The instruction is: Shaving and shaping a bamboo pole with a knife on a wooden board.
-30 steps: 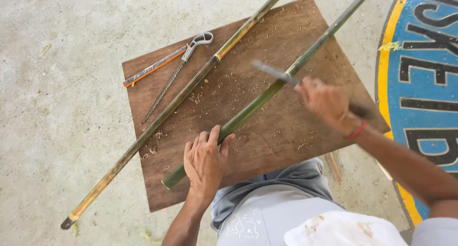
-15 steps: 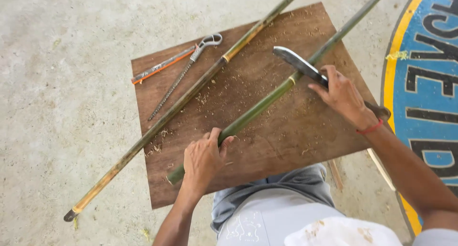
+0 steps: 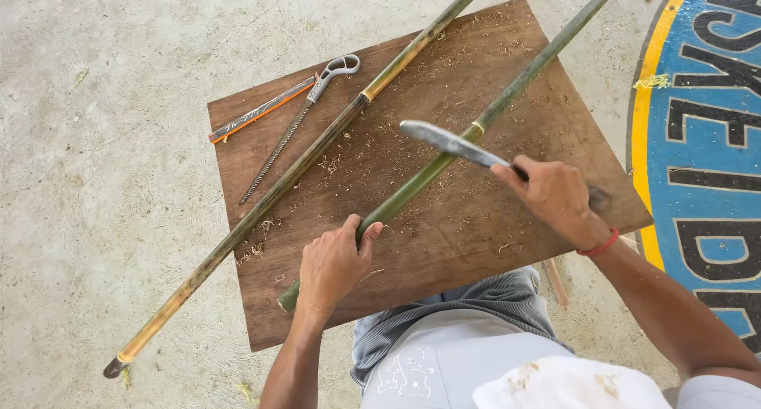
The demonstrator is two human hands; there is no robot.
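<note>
Sawdust speckled the brown wooden board lying on bare concrete floor, where the left hand gripped a green bamboo pole and the right hand clenched a machete above it.

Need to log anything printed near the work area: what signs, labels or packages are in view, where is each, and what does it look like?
Painted floor sign: right edge of view beside the wooden board, curved, blue field, yellow border, large black letters.
Saw sheath: board's upper left corner, long narrow strip, grey and orange, with small printed marks.
No packages or screens.
</note>
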